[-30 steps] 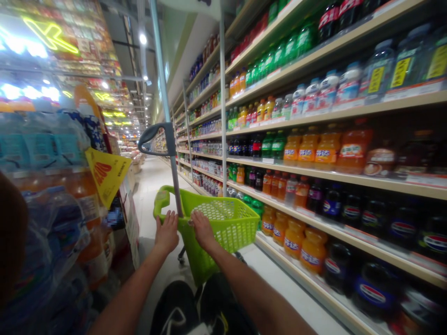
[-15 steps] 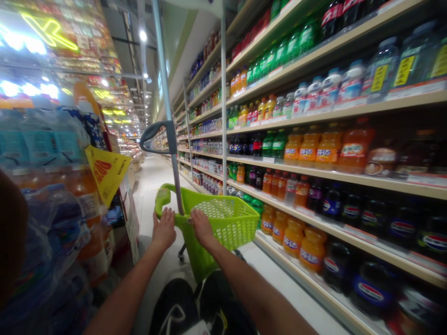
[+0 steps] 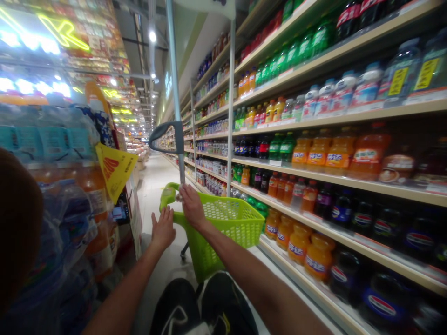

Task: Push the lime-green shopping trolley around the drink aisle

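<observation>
A green wheeled shopping basket [image 3: 240,218] with perforated sides stands in front of my knees, its grey pull handle [image 3: 179,137] raised upright. My left hand [image 3: 164,229] is open, with its fingers stretched up at the basket's near left edge; nothing is held in it. At the foot of the pull handle is my right hand [image 3: 193,207], fingers together and curled over the pole's base and the green rim. A small pale, shiny bit shows at its thumb side, too small to name. Those fingers hide the lower end of the pole.
Shelves [image 3: 342,181] of soft drink bottles line the right side. On the left stand shrink-wrapped bottle packs [image 3: 66,223] with a yellow price sign [image 3: 117,170]. A pale floor aisle [image 3: 152,174] runs ahead between them. A blurred dark shape [image 3: 17,232] covers the left edge.
My right hand has moved up and left from the basket rim to the base of the pull handle, the shiny bit moving with it. My left hand stays near the edge. The view has shifted slightly.
</observation>
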Tool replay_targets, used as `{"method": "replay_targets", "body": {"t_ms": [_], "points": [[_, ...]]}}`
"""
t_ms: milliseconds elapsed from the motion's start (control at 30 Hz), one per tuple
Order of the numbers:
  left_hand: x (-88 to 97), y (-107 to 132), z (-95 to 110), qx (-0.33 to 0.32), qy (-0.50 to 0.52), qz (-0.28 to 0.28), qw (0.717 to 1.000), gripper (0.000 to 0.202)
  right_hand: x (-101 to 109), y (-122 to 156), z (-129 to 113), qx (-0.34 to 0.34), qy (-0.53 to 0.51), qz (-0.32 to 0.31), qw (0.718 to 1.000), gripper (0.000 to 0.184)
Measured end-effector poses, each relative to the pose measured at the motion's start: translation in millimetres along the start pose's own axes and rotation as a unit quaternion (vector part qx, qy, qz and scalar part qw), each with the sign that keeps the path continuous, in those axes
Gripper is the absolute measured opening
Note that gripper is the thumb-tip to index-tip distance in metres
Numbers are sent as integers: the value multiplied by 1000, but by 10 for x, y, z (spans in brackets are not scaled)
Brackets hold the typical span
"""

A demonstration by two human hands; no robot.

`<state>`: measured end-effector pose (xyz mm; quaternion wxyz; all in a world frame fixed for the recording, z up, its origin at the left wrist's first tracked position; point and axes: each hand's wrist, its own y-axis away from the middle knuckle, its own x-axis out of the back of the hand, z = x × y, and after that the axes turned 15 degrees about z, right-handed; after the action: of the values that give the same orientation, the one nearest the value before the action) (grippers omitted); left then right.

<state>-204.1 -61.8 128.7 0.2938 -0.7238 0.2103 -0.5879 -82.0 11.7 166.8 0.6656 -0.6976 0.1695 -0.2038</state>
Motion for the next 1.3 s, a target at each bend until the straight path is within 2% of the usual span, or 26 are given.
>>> {"method": "replay_targets", "body": {"t_ms": [67,133,233,333,500,567,633,700,833,933,1167,1300], "points": [[-21,11,-9,2,3,-3,1000,69,-2,-433,-15,39,13,8,999,40],[-31,18,-5,6,6,-7,1000,69,-3,-783,11,68,34,-9,997,41],[-15,16,8,4,14,-10,1000,70,-12,-980,99,120,55,-67,989,39],[25,4,16,8,23,-18,1000,70,-18,-747,195,168,55,-128,976,36],[80,-6,27,4,28,-26,999,70,34,64,292,205,40,-185,960,36],[100,-4,34,1,29,-25,999,69,63,291,309,209,29,-205,956,35],[119,-4,39,0,29,-24,999,68,80,381,316,211,19,-219,953,34],[127,-8,41,0,30,-24,999,68,83,338,314,201,12,-216,955,33],[101,-10,37,-3,33,-16,999,68,63,113,278,134,23,-155,979,37],[79,-8,32,-4,33,-7,999,67,43,135,252,114,25,-128,985,39],[109,-116,-46,16,32,-25,999,67,43,867,247,79,4,-130,988,36],[71,-138,-88,26,27,-52,998,74,110,1241,247,62,22,-163,984,39]]}}
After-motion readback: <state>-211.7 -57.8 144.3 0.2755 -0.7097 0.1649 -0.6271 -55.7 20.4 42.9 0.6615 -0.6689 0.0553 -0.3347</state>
